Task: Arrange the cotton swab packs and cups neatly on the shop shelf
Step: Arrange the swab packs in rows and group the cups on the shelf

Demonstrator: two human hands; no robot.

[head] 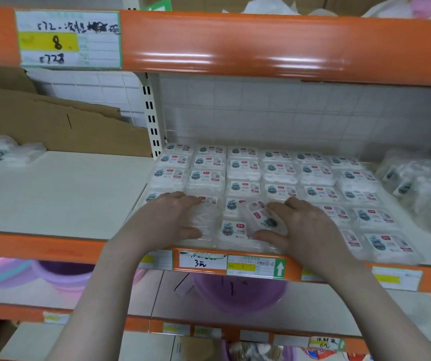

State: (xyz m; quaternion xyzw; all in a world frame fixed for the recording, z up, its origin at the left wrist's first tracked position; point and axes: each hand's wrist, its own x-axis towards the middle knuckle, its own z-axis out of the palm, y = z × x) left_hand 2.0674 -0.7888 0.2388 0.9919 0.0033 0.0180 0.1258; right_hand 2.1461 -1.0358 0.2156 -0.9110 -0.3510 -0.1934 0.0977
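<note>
While reaching over the orange shelf edge (pixel 235 252), gripping packs with both hands. Curling the left hand (pixel 169 217) round a clear cotton swab pack (pixel 204 222) in the front row, fingers on its far end and thumb on its near end. Curling the right hand (pixel 304 225) round a tilted pack (pixel 265 216), lifted a little and turned crooked above the flat ones, thumb low on the near side and fingers bent over the far side. Sitting just under the hands on the shelf edge, white and yellow price tags (pixel 228 264) with a green arrow. Lying flat between the two hands, one more pack (pixel 234 229) with a red and blue sticker. Filling the white shelf (pixel 60 194) past the hands, rows of packs (pixel 282 173) lying side by side, all the way to the tiled back wall (pixel 287 113). Piling up loosely on the right, more packs in a messy heap (pixel 417 188). Leaning far back on the left, brown cardboard (pixel 53 121), with a few loose packs (pixel 3 152) beside it. Hanging up high on the orange top beam (pixel 261 45), a big price label (pixel 68 39). Showing no cups clearly anywhere.
</note>
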